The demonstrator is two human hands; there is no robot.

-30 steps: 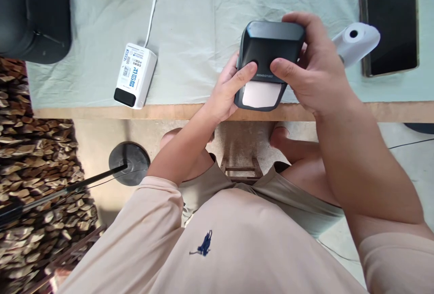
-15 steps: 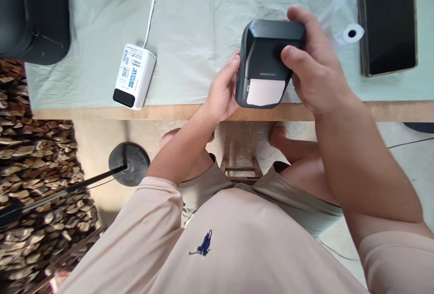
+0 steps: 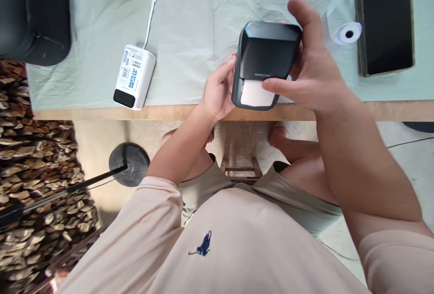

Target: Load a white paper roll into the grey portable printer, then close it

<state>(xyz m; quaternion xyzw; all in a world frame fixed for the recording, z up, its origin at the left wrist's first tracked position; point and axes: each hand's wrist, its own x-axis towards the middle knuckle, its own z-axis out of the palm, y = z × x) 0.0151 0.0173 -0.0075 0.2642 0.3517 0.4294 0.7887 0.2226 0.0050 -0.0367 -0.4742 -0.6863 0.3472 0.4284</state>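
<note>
A dark label printer (image 3: 267, 52) is held over the table's front edge, with a blank white label strip (image 3: 256, 93) showing at its lower front. My left hand (image 3: 219, 88) is closed around the printer's left side, its thumb along the edge and its other fingers mostly hidden beneath. On the right side, my right hand (image 3: 312, 68) has its thumb lying across the front, its tip at the strip's upper right part. Its index finger sticks up clear of the casing, and the remaining fingers are partly hidden behind the printer.
A white power bank (image 3: 135, 75) with a short cable lies to the left. A partly unwound white paper roll (image 3: 351, 32) sits beside a dark phone (image 3: 386, 27) at the right. A black case (image 3: 34, 14) stands at the far left, near stacked firewood (image 3: 40, 163).
My right thumb has slid down from the printer's upper front to the white strip, and the index finger has lifted off the top corner. The printer has shifted slightly left.
</note>
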